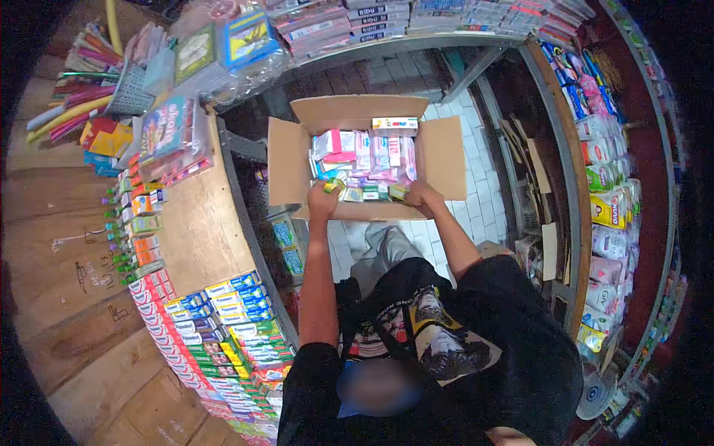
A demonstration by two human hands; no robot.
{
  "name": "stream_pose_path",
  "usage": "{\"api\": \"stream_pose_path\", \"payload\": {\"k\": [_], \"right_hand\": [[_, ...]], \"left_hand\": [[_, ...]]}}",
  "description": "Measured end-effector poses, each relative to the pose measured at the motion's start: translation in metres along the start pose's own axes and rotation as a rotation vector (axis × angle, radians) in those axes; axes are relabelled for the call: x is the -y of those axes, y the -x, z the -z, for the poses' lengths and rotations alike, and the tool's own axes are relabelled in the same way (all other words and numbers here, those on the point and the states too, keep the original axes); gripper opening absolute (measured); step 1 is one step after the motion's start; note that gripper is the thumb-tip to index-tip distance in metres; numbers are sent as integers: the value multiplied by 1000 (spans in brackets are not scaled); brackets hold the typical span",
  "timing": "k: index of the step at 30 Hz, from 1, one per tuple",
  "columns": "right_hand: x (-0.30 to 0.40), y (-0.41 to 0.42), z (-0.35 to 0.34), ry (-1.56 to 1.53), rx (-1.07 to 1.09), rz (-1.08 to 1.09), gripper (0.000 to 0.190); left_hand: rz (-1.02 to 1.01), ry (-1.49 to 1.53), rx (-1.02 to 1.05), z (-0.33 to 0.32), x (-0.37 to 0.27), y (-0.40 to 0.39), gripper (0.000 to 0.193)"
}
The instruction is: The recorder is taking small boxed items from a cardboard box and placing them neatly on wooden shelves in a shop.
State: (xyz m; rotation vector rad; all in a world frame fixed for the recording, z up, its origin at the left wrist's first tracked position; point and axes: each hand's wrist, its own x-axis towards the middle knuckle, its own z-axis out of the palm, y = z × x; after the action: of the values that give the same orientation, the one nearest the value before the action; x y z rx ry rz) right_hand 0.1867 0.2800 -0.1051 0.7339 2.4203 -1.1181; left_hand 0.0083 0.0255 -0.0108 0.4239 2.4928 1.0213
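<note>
An open cardboard box [441, 161] with its flaps folded out stands before me, packed with small boxes and pouches. Inside are pink-and-white packets [381, 155] and, along the near side, a row of small green-and-white boxes [370, 194]. A long white carton [394, 123] with printing leans at the far right inside. My left hand [322, 200] reaches over the near left corner and grips a small yellow-green packet [333, 185]. At the near right corner my right hand [425, 198] has its fingers around a small yellow-green box [398, 193].
On my left, a wooden shelf [206, 234] carries stacked toothpaste boxes [240, 301] and small bottles. Wrapped books [173, 134] lie farther up. Stacks of packaged goods [379, 22] line the far counter. Pouches [608, 209] fill the right shelf, above flattened cardboard [538, 167]. Below is white tiled floor [482, 184].
</note>
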Motion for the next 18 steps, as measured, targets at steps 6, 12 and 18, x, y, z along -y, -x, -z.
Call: {"api": "stream_pose_path", "payload": {"k": [6,12,18], "right_hand": [[113,62,64,10,-45,28,39],[170,89,68,-606,134,131,36],[258,109,35,-717,324,250,32]], "left_hand": [[131,259,-173,45,-3,28,48],[51,752,-263,83,-40,85,53],[96,889,-550,122,-5,120,58]]}}
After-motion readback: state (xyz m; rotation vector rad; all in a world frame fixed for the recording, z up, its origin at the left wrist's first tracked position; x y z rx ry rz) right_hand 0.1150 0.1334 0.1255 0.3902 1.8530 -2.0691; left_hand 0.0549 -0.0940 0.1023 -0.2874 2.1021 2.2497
